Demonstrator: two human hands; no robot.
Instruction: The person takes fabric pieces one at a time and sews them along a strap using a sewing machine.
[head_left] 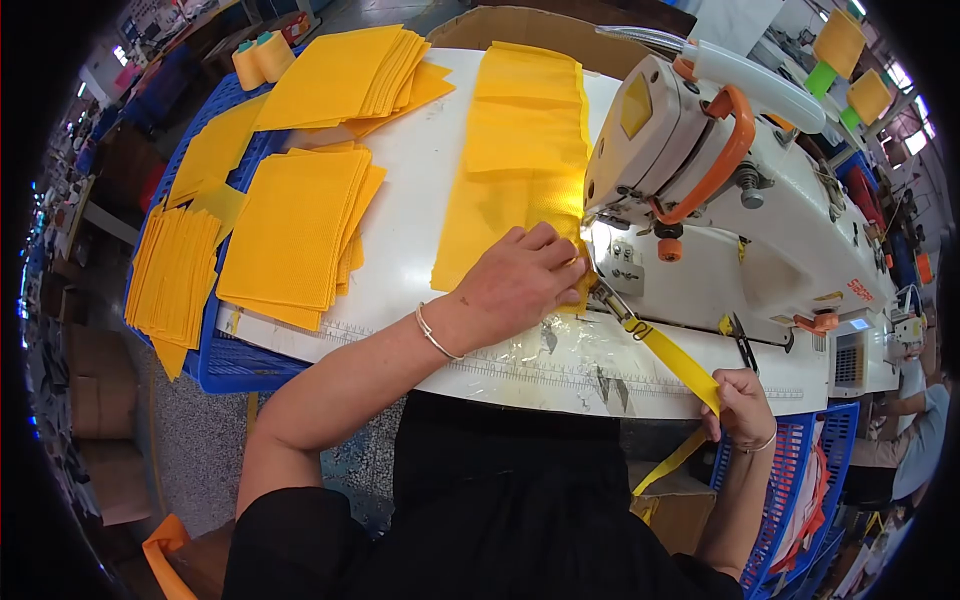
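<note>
My left hand (pixel 525 275) rests on the near right edge of a yellow fabric panel (pixel 515 190), close to the needle area of a white sewing machine (pixel 650 140). Its fingers are bent against the cloth, and the fingertips are partly hidden. In my right hand (pixel 742 405) a yellow binding tape (pixel 682 365) is pinched. From there the tape runs up into a metal binder guide (pixel 612 300) beside the needle, and its loose end hangs below the hand. The machine's lamp lights the panel's right edge.
Stacks of yellow fabric pieces (pixel 290 230) lie on the left of the white table (pixel 405 190) and over a blue crate (pixel 240 360). Dark snips (pixel 743 345) lie near the table's right side. Another blue crate (pixel 780 470) stands at lower right. A person (pixel 925 430) sits farther right.
</note>
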